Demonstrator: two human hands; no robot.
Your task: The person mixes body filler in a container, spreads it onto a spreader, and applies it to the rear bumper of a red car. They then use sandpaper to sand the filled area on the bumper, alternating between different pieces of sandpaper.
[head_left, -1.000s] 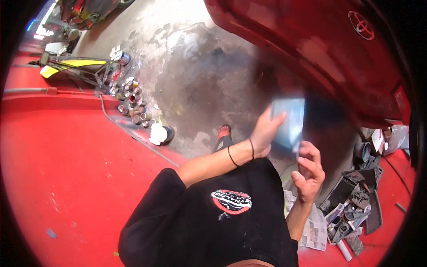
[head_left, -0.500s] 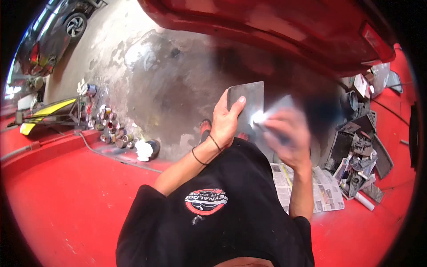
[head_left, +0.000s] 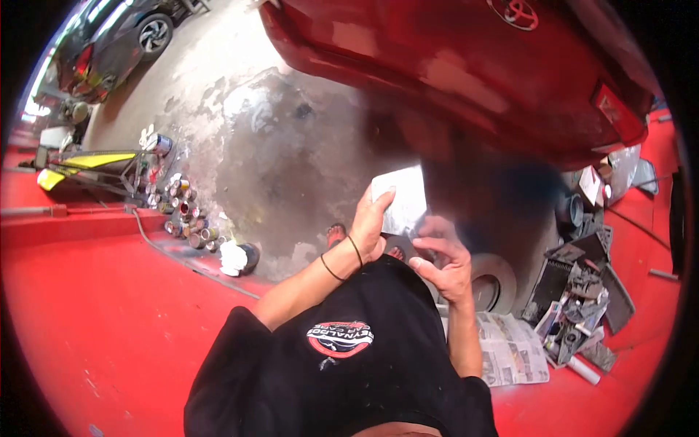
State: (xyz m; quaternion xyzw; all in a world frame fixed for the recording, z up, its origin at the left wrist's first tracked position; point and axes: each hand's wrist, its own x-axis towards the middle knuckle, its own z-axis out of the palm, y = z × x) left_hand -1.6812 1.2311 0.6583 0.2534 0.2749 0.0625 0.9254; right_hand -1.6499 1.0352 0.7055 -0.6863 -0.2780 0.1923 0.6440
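Note:
My left hand (head_left: 370,224) grips a flat rectangular metal plate (head_left: 405,195) by its left side, the thumb lying over its face. The plate is tilted and catches bright light. At its lower right corner is my right hand (head_left: 445,255), with curled fingers around a thin flat spreader that is mostly hidden by the fingers and glare. Beyond both hands stands the rear of a red car (head_left: 408,69), with paler patches on its paint.
Several small paint cans (head_left: 186,211) stand at the left beside a yellow-and-black stand (head_left: 91,164). A dark car (head_left: 109,51) is parked at the far left. Newspaper (head_left: 510,349) lies right of me, near a pile of dark parts (head_left: 579,298) and a round ring-shaped object (head_left: 502,280).
The plate and my left hand have come lower in view. My right hand has moved down and left, to the plate's lower corner. The view has tilted up, showing more of the red car.

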